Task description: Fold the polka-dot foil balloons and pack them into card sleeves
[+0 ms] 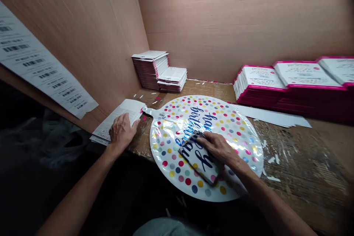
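A large round foil balloon (pixel 177 177) with coloured polka dots and blue "happy birthday" lettering lies flat on the worktop. One side of it is folded over into a flap (pixel 193 158). My right hand (pixel 215 148) presses down on that flap, with the fingers pointing left. My left hand (pixel 121 131) rests on a white printed sheet (pixel 116 123), its fingertips close to the balloon's narrow neck (pixel 148 111). The part of the balloon under the flap is hidden.
Stacks of flat white packets (pixel 151 69) stand in the back corner. Pink-edged stacks (pixel 260 84) line the right side, beside white paper strips (pixel 272 116). A barcode label sheet (pixel 41 59) hangs on the left board wall. Plastic scraps lie on the scuffed wooden worktop (pixel 301 158).
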The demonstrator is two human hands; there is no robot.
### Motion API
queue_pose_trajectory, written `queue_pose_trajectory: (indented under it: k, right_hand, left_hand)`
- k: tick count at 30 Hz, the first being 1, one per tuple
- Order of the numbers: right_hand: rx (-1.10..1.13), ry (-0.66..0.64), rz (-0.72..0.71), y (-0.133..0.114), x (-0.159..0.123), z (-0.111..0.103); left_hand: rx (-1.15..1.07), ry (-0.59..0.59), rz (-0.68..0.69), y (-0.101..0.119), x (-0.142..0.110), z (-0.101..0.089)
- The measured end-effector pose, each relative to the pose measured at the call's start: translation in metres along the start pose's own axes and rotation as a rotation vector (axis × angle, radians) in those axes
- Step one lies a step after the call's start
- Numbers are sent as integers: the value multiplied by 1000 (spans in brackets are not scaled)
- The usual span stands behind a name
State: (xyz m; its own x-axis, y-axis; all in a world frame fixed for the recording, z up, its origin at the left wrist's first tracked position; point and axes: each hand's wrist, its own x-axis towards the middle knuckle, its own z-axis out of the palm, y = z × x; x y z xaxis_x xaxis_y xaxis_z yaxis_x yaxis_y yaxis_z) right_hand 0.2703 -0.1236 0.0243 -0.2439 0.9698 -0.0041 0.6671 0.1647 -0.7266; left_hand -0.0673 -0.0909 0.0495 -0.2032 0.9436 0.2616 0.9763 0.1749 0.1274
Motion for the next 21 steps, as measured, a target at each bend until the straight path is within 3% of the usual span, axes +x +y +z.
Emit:
queue_pose_trajectory:
  k: [3,7,10,13,17,21]
  right_hand:
    - [71,-5,5,17,-4,-3]
    - [139,-20,6,20,-4,-1]
    - [185,-10,5,17,-3,0]
    - [245,11,15,16,-6,-3]
    - [276,71,69,25,-21,-18]
    - [188,107,100,35,-44,-39]
  left_hand:
    - [313,-220,6,-28,14,2]
    - [377,-358,54,-40,34,-1]
    - [381,-344,79,-36,43,-21]
    - [388,-213,120,-19,31,-40]
    - [151,-41,489,13,4,-32]
    - [-75,-192,816,40,-6,1]
